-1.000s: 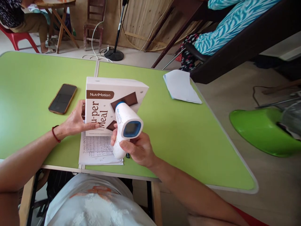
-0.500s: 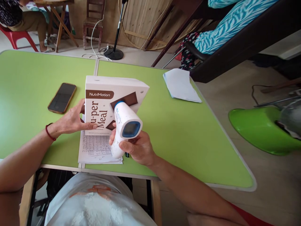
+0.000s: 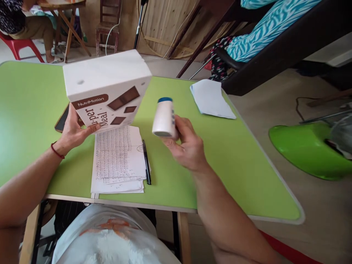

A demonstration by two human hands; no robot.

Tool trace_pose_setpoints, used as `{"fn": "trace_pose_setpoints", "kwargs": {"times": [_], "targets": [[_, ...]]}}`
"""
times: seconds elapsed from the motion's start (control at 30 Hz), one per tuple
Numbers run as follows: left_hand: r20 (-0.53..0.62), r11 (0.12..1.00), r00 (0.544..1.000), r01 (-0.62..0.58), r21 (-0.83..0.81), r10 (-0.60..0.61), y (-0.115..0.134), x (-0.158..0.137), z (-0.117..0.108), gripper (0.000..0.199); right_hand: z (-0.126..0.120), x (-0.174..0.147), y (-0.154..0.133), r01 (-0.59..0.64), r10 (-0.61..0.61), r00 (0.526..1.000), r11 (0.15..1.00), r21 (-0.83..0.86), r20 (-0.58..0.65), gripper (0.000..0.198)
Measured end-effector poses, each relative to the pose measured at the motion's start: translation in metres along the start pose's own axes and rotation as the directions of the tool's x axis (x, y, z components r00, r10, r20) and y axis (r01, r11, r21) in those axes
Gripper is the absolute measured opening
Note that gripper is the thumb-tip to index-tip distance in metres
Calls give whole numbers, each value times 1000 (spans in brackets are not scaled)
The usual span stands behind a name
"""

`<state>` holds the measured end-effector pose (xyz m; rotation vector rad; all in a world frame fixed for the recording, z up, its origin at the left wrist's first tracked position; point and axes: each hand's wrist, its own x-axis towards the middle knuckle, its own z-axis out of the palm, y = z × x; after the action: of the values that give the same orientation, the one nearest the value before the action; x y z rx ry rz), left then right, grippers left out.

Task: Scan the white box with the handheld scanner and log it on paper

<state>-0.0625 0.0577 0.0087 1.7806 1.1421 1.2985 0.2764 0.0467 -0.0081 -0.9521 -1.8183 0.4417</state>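
Observation:
A white NutriMotion box (image 3: 110, 82) with brown pictures on its side is tilted above the table, and my left hand (image 3: 75, 130) grips its lower left edge. To the right, my right hand (image 3: 187, 143) is wrapped round a white infrared thermometer (image 3: 162, 117) with a blue front end; its handle is mostly hidden by the fingers. Below the box lie sheets of handwritten paper (image 3: 118, 161), with a black pen (image 3: 146, 163) along their right edge. A phone (image 3: 61, 121) lies behind my left hand, partly covered by the box and hand.
The green table (image 3: 220, 172) spans the view. Folded white paper (image 3: 211, 99) sits near its far right edge. A green plastic chair (image 3: 299, 152) stands to the right. At the far left, a person (image 3: 35, 31) sits on a red chair (image 3: 20, 47).
My left hand has lifted the box and tilted it up to the left, uncovering the papers and pen. My right hand has moved right and up with the thermometer, away from the box.

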Motion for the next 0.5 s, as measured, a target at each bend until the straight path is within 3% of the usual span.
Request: {"fn": "trace_pose_setpoints", "kwargs": {"times": [0.1,0.2,0.37,0.5], "targets": [[-63,997,997,-34,73,39,-13,6,-1,75,2,2,36,-7,26,996,976,-215,87,55],[-23,993,999,-36,111,39,-22,9,0,77,13,2,55,-28,75,988,948,-316,137,55],[22,995,999,-48,87,46,-26,13,3,66,31,4,63,37,38,981,927,-374,191,49],[48,994,997,-66,90,61,-28,14,1,62,29,6,50,46,39,980,909,-414,194,36]]}}
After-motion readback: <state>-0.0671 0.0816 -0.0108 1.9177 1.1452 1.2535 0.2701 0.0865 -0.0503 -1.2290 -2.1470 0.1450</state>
